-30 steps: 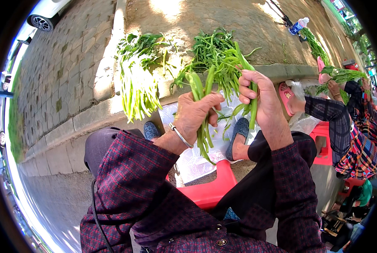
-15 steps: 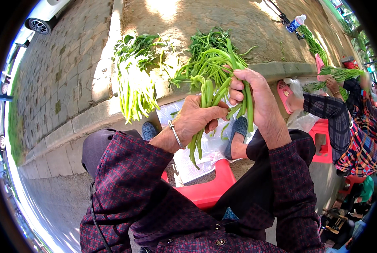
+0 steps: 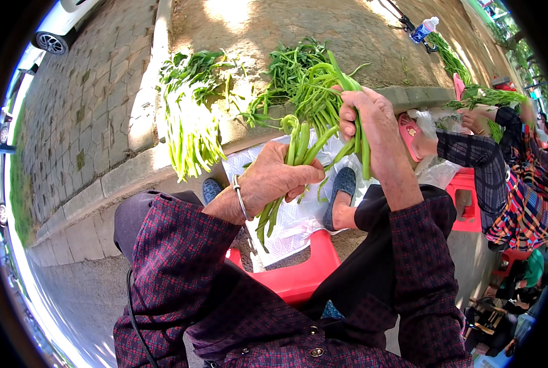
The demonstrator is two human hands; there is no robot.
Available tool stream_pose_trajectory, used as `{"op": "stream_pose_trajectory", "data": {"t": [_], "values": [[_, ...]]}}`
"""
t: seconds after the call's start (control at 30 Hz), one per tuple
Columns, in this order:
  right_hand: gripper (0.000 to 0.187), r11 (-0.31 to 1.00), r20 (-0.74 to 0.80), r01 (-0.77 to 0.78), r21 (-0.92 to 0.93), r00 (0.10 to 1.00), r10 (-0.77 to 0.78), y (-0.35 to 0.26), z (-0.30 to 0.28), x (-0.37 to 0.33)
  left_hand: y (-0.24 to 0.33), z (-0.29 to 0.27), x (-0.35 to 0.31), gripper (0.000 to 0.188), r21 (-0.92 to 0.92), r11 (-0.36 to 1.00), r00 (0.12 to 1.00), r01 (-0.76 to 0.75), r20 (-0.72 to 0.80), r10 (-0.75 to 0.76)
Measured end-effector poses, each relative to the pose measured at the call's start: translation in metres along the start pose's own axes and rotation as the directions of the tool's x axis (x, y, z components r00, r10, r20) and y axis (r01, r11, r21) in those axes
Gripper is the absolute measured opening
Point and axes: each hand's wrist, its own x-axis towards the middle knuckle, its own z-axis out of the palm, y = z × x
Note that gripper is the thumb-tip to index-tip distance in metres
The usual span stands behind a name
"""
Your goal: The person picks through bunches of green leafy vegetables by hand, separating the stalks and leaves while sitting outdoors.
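Observation:
My left hand (image 3: 275, 174), with a metal bangle at the wrist, is closed round a small bunch of green leafy-vegetable stems (image 3: 298, 142), whose lower ends hang below the fist. Beside it on the right, my right hand (image 3: 372, 119) grips another bunch of long green stems (image 3: 358, 144). The far ends of the right bunch curl over a pile of leafy greens (image 3: 298, 64) on the kerb. To the left lies a second bundle of greens (image 3: 191, 132), its pale stems pointing towards me. My fingers partly hide the held stems.
A white plastic sheet (image 3: 277, 236) spreads under my blue shoes (image 3: 342, 187). I sit over a red stool (image 3: 310, 270). At right, a person in a plaid sleeve (image 3: 476, 150) handles greens (image 3: 491, 98) near another red stool (image 3: 467, 205). A bottle (image 3: 424, 29) stands farther back.
My left hand has moved slightly left and down with its stems, widening the gap to my right hand. The right hand keeps its bunch. At right, the other person's hand has shifted left.

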Motion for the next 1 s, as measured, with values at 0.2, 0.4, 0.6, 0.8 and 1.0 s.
{"op": "stream_pose_trajectory", "data": {"t": [0.2,0.4,0.6,0.8,1.0], "values": [[0.02,0.997,-0.152,0.073,0.016,0.986,-0.07,0.001,-0.003,0.005,-0.001,-0.001,0.0,0.013,0.093,0.995,1.0,-0.018,0.006,0.018],[0.018,0.993,-0.203,0.122,-0.001,0.972,-0.119,-0.005,-0.008,0.006,-0.001,0.0,0.0,0.013,0.121,0.993,1.0,-0.018,-0.004,0.018],[0.017,0.988,-0.223,0.154,0.03,0.964,-0.143,-0.007,-0.009,0.006,-0.004,0.0,0.002,0.012,0.11,0.993,0.999,-0.04,-0.005,0.041],[0.017,0.977,-0.246,0.206,0.051,0.951,-0.188,-0.009,-0.008,0.007,-0.006,-0.001,0.006,0.01,0.08,0.991,0.985,-0.103,-0.133,0.113],[0.012,0.957,-0.32,0.268,0.111,0.921,-0.221,-0.009,-0.006,0.007,-0.009,0.002,0.011,0.008,-0.217,0.959,0.96,-0.182,-0.249,0.126]]}}
